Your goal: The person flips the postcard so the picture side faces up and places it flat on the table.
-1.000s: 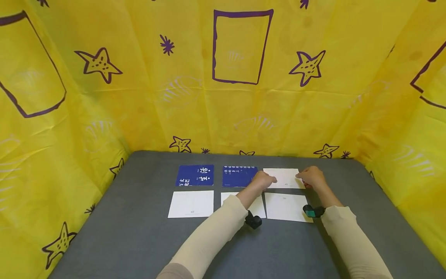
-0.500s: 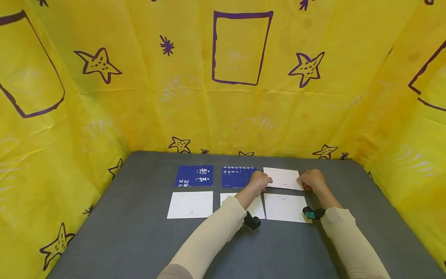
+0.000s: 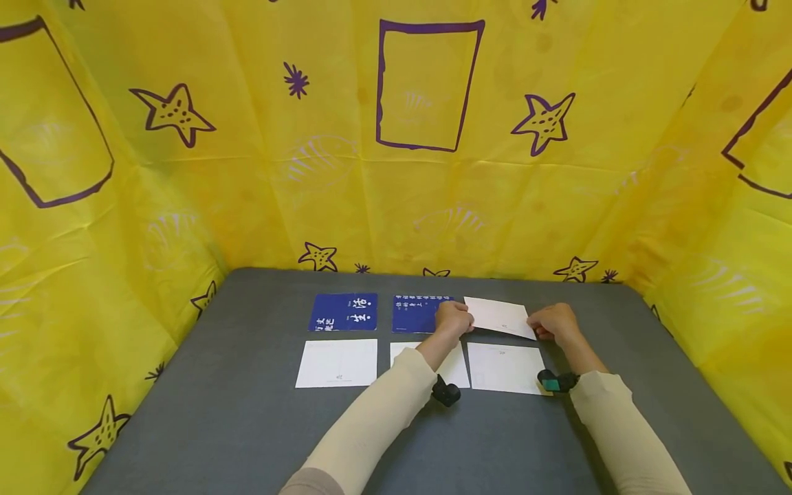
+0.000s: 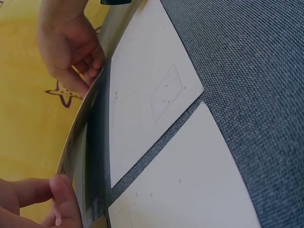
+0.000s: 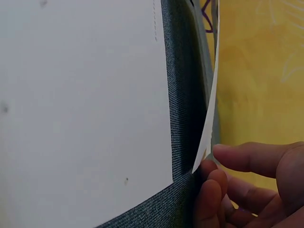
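Observation:
In the head view a white postcard [image 3: 495, 314] is at the right end of the back row, its near edge raised off the dark table. My left hand [image 3: 453, 318] pinches its left edge and overlaps the blue postcard [image 3: 416, 315] beside it. At the other end, my right hand [image 3: 553, 322] pinches the near right corner. The right wrist view shows the thumb and fingers of that hand [image 5: 251, 180] on either side of the thin card [image 5: 211, 114]. From the left wrist, the card [image 4: 76, 128] is seen nearly edge-on between both hands.
Another blue postcard [image 3: 343, 312] with white characters lies at the back left. Three white postcards form the front row: left [image 3: 337, 363], middle [image 3: 456, 368], partly under my left arm, and right [image 3: 506, 368]. A yellow patterned cloth [image 3: 396, 206] encloses the grey table [image 3: 204, 412].
The white postcard's near edge has risen and the card has tilted, shifting slightly left. My left hand has moved a little left, and my right hand slightly toward me.

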{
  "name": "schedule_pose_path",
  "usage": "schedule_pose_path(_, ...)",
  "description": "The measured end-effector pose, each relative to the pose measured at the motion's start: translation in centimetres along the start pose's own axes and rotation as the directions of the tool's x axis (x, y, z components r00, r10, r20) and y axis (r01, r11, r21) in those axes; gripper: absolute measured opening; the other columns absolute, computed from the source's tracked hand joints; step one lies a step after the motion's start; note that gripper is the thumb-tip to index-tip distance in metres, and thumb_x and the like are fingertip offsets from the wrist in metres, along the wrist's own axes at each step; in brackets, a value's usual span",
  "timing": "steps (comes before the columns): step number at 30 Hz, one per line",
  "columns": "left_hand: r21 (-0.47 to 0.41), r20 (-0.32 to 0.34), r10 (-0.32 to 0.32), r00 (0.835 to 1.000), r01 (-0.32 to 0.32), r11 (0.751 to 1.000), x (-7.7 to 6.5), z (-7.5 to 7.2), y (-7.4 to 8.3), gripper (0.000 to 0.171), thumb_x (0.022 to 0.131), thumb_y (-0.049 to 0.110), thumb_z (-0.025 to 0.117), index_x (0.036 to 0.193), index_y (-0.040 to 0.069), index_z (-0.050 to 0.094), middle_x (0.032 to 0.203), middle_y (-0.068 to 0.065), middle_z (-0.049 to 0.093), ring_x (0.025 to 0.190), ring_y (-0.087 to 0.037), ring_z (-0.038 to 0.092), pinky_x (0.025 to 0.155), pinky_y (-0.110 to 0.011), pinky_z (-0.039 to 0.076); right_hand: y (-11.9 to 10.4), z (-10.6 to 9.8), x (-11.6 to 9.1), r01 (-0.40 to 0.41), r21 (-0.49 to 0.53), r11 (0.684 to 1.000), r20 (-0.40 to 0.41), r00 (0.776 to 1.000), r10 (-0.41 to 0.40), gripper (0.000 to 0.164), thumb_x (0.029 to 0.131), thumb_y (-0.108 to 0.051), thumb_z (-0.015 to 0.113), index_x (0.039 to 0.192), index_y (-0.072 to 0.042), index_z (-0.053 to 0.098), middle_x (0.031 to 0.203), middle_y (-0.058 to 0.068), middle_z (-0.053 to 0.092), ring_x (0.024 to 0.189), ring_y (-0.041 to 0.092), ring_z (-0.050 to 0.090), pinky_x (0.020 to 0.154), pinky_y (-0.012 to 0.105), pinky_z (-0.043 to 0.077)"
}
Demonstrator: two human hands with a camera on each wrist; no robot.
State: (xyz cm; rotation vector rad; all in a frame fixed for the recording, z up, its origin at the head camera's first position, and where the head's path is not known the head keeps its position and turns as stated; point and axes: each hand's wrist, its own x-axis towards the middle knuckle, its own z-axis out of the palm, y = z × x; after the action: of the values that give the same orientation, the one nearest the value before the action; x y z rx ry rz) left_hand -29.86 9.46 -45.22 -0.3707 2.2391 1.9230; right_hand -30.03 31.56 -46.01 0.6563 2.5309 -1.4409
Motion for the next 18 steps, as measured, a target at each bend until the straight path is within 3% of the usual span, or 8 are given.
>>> schedule_pose_path(10,-0.005,-0.007,-0.054,0.999,0.054,0.999,0.40,-0.15,-0.20,0.031,0.074,-0.013,0.065,0.103,-0.003,0.070,0.081,-0.009,0.063,0.045,-0.006,0.050,0.043,-0.012,0.046,0.09,-0.08,0.09,0.019,-0.057,0.998,0.026,1.000,-0.017,0.021,0.082,-0.007,0.069,0.091,0.011,0.065,0.060,0.002,0.057,0.052,0.013,0.056,0.051,0.024,0.053)
schedule_pose_path(18,0.026,-0.004,-0.062,0.998,0.062,0.998,0.57,-0.32,-0.32,0.030,0.074,-0.015,0.061,0.100,-0.004,0.071,0.084,-0.012,0.061,0.043,-0.007,0.048,0.040,-0.012,0.043,0.01,-0.09,0.18,-0.019,0.008,1.000,0.045,0.999,0.019,0.025,0.083,-0.002,0.068,0.100,0.015,0.062,0.061,0.004,0.057,0.051,0.014,0.057,0.052,0.025,0.054)
